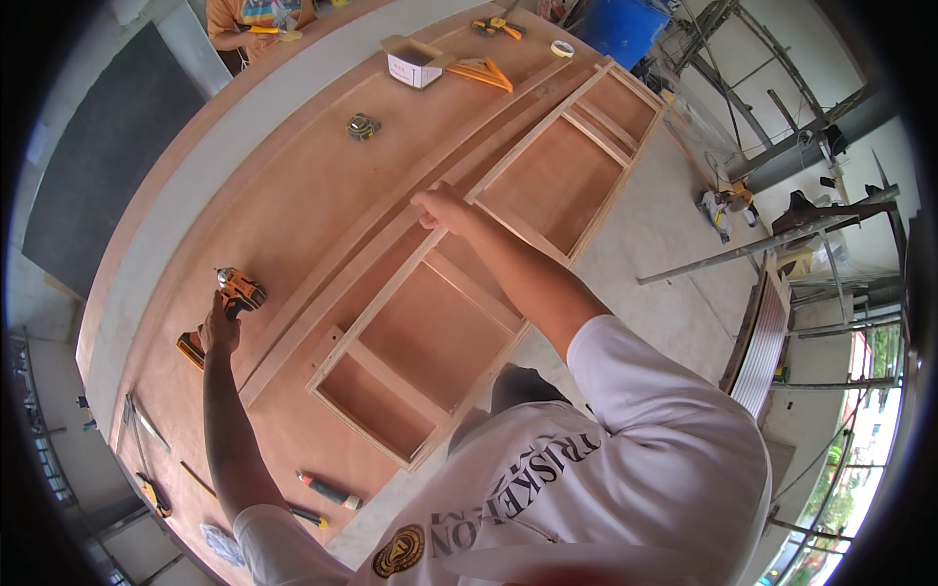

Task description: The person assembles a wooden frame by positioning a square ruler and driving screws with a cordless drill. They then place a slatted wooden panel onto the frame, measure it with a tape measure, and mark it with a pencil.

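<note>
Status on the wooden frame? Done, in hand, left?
Done: the wooden frame looks assembled, long rails joined by cross pieces, lying on the plywood bench. In hand: right hand grips its far rail; left hand is on the cordless drill. Left: cannot tell which joints lack screws.

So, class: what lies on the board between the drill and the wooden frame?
Head view: one long loose wooden strip lies between drill and frame.

A small open cardboard box (414, 63), white-sided with brown flaps, stands at the far end of the worktop (293, 195).
</note>
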Tool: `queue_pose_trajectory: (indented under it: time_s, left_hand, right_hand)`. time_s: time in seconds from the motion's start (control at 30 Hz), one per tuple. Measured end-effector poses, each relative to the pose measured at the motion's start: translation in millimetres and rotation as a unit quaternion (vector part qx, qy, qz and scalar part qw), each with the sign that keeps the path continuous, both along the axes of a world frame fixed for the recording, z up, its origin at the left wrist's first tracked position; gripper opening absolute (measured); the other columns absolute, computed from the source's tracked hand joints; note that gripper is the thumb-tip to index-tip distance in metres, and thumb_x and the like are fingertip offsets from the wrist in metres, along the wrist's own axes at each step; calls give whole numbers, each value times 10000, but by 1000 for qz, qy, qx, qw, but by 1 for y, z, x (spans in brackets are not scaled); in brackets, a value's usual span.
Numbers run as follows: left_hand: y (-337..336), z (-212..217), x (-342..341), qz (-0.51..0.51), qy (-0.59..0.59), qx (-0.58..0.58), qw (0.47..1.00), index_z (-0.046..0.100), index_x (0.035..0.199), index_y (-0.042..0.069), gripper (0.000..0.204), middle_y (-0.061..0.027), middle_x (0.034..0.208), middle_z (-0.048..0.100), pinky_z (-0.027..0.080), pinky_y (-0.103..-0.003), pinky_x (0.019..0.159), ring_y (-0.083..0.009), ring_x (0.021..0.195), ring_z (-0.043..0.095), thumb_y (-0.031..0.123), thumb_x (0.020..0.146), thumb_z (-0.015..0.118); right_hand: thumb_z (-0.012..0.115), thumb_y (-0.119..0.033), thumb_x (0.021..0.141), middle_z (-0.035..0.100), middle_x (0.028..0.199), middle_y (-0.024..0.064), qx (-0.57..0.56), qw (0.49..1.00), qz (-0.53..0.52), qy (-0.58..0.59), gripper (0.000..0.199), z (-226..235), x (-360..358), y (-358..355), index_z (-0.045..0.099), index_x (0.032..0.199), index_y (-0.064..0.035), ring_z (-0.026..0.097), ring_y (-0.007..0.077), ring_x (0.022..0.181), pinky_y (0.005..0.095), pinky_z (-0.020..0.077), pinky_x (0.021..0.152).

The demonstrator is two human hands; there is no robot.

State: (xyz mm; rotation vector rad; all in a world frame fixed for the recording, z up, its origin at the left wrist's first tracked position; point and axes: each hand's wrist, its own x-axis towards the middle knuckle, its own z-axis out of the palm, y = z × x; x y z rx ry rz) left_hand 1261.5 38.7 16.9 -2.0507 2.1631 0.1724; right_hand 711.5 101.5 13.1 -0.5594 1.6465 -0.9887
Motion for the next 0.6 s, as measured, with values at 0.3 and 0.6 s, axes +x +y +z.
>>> queue_pose_trajectory:
  time_s: [0.3, 0.6]
  left_hand:
    - [118, 44, -79, -144, 269, -218, 927, 542, 1457, 18, 532, -211, 1362, 625, 482, -509, 1043, -417, 1251, 577, 156, 960, 668]
    - [330, 40, -192, -172, 432, 14, 885, 710, 1204, 36, 367, -172, 1115, 702, 501, -476, 963, -393, 1069, 633, 178, 869, 751]
  right_hand:
    - [732, -223, 908, 565, 1404, 190, -150, 989, 5, 12, 763, -17, 22, -24, 389, 1541, 28, 530, 284, 1349, 458, 433, 1116]
    - [674, -123, 965, 729, 1082, 129, -287, 923, -38, 252, 423, 13, -70, 130, 623, 1380, -58, 719, 191, 1003, 340, 586, 866]
